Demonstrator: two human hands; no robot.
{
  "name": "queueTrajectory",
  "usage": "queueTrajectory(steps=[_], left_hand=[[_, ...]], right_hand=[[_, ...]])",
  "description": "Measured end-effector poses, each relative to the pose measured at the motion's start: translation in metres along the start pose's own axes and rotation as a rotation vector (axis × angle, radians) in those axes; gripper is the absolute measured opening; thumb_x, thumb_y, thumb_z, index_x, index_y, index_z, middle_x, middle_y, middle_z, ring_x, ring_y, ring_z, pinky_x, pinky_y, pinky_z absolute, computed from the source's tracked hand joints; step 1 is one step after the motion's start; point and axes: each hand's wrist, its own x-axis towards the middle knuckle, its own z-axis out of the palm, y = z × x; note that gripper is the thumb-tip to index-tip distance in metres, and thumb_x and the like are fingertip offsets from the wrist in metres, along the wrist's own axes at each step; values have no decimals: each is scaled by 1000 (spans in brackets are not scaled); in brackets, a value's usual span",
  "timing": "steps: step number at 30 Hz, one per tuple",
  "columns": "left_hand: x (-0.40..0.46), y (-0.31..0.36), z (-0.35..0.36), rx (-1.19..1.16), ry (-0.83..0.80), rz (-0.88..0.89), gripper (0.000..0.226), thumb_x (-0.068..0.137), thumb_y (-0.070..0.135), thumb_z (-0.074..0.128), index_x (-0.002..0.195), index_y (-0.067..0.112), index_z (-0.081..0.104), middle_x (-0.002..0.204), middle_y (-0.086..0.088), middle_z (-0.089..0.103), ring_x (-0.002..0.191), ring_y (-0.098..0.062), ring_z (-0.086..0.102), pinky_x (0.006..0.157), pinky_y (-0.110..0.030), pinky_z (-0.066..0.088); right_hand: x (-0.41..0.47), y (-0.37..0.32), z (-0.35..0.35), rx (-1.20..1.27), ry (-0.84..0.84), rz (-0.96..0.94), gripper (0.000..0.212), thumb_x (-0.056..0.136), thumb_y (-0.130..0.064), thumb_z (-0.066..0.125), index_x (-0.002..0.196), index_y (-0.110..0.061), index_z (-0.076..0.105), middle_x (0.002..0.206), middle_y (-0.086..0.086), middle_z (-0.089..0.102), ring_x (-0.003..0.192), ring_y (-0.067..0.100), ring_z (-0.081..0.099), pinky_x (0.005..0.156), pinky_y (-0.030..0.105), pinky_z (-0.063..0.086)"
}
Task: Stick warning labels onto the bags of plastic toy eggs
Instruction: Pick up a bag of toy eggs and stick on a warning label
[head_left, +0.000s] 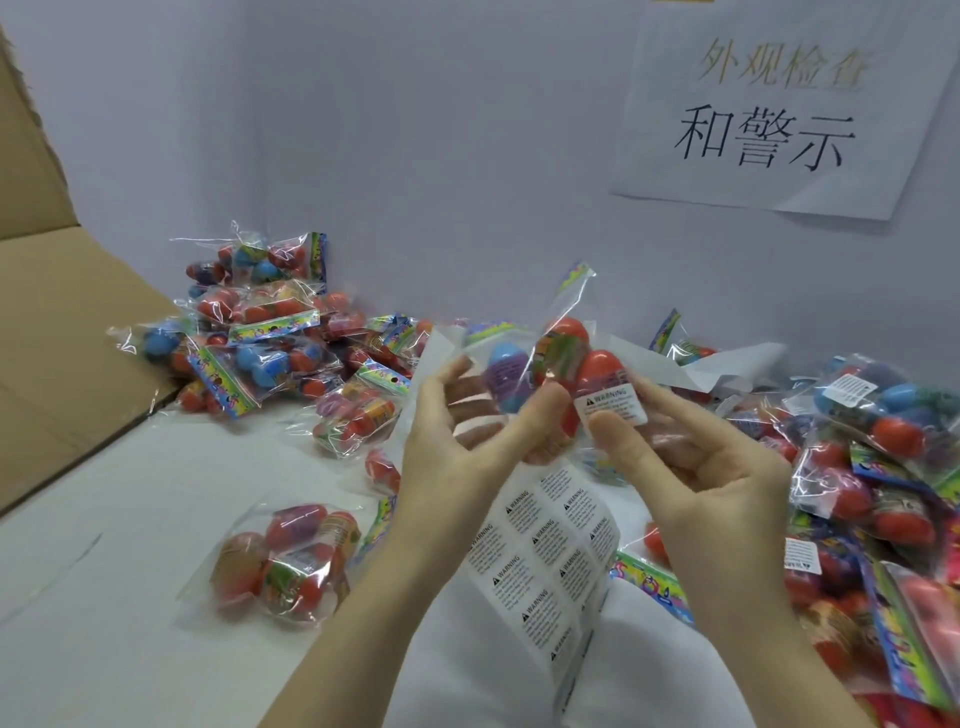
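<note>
A packing workstation: heaped toy-egg bags (270, 332), cardboard carton (62, 322) (inspection sign (769, 109) on wall).

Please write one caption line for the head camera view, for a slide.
Both hands, left hand and right hand, hold a bag of toy eggs bearing a warning label.

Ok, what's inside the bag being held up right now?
The held bag shows a blue-and-purple egg and red eggs. A warning label sits on its front under the right hand; the left hand covers its lower part.
</note>
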Motion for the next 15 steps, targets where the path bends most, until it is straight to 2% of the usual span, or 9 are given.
queueTrajectory(steps=[1,3,5,7,9,12,13,15], left_hand=[[0,0,2,6,17,-25,76,50,50,76,117,28,47,104,9,63,89,-2,66,77,-18,52],[0,0,3,-31,-34,-72,66,57,48,72,114,23,52,99,5,65,82,-6,66,77,-24,53],[-2,1,5,-114,-117,-77,53,66,39,67,112,12,60,88,2,69,74,-10,65,64,-23,54],[-3,2,5,-144,-149,-61,49,69,35,66,112,10,63,88,1,71,74,-12,65,57,-21,53],[-3,2,5,-147,-184,-53,48,72,36,65,113,12,64,97,-2,70,80,-15,67,59,-24,54],[-6,3,7,-174,-311,-51,40,75,44,63,108,20,69,101,1,71,87,-13,68,67,-26,56],[-7,3,8,-201,-353,-54,38,74,47,61,104,24,71,100,3,72,86,-9,68,67,-24,55],[-7,4,9,-257,-342,-79,35,71,50,60,96,29,73,97,1,73,87,-10,68,69,-26,56]], right_hand=[[-1,2,1,-159,55,-103,39,62,-35,77,99,-37,67,75,-20,71,67,2,67,65,17,52],[-1,7,3,-434,108,-326,45,68,-31,74,111,-27,60,86,-25,64,71,4,65,65,15,50],[-3,12,2,-599,119,-518,49,74,-25,72,117,-10,53,83,-19,58,72,8,61,64,11,45],[-3,14,0,-719,128,-651,43,80,-21,66,117,-3,53,73,-10,62,61,10,60,61,14,43],[-3,15,-2,-851,117,-733,35,84,-19,62,115,-3,58,77,3,71,55,13,62,59,19,43],[-4,18,-3,-1018,79,-779,36,83,-15,64,118,-9,58,96,10,72,60,23,67,55,31,51],[-5,19,-2,-1044,54,-795,38,81,-14,65,119,-11,58,101,12,71,64,26,67,57,33,53],[-7,18,2,-1038,-39,-815,38,81,-19,63,118,-12,60,109,13,68,80,27,66,71,37,48]])
